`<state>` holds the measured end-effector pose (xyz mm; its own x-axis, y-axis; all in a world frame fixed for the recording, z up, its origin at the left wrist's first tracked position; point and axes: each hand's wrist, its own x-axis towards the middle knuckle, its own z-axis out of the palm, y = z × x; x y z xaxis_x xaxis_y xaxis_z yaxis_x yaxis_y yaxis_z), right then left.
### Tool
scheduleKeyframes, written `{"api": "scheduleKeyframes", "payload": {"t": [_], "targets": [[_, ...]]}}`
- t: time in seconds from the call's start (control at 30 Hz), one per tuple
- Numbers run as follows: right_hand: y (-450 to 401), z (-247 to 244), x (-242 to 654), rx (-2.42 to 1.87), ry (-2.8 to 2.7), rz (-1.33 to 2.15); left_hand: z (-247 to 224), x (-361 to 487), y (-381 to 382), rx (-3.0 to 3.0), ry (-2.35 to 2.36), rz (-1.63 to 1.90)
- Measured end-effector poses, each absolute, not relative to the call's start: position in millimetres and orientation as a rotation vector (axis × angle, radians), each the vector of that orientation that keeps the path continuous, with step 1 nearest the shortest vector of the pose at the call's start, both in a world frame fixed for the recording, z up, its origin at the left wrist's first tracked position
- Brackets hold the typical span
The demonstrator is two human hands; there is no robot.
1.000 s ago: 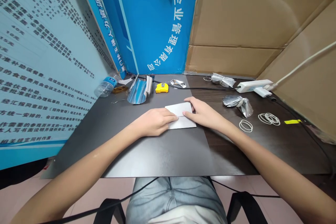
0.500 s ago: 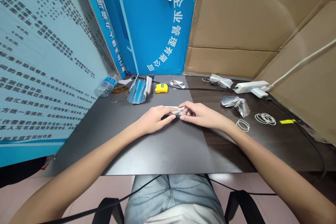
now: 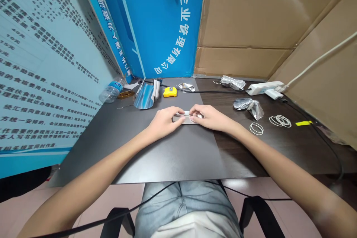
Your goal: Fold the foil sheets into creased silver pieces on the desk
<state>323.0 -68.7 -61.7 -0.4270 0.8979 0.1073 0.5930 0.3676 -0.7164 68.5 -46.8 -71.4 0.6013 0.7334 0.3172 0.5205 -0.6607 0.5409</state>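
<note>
A small silvery strip, perhaps foil or glossy paper, lies low over the grey table, running sideways between my hands. At its left end, my left hand grips it, thumb on the near edge and fingers curled along the far one. My right hand pinches the right end with bent fingers, and its fingertips partly hide the strip. Only a short gap separates the two hands. Beyond them sit a yellow tape measure and a crumpled silvery piece.
To the left stand a curled blue sheet, a roll of brown tape and a plastic bottle. On the right are silvery strip bundles, white rubber bands, a power strip and a yellow slip.
My fingers have shifted on the strip, and more of its silvery face shows between the hands. The whole view has moved slightly; the other things rest where they were.
</note>
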Motion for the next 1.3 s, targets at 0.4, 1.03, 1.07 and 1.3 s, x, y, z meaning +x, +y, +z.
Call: {"api": "scheduleKeyframes", "payload": {"t": [0.4,1.03,1.07,1.3], "targets": [[-78,-69,322,-1.164,-2.353,0.198,-66,74,-73,3.021,0.898,0.325],[-107,-73,340,-1.042,-2.319,0.722,-59,62,-40,2.713,0.574,0.221],[-107,-73,339,-1.032,-2.333,0.683,-59,61,-39,2.742,0.55,0.223],[-117,-74,336,-0.92,-2.49,0.354,-59,55,-41,2.85,0.526,0.089]]}}
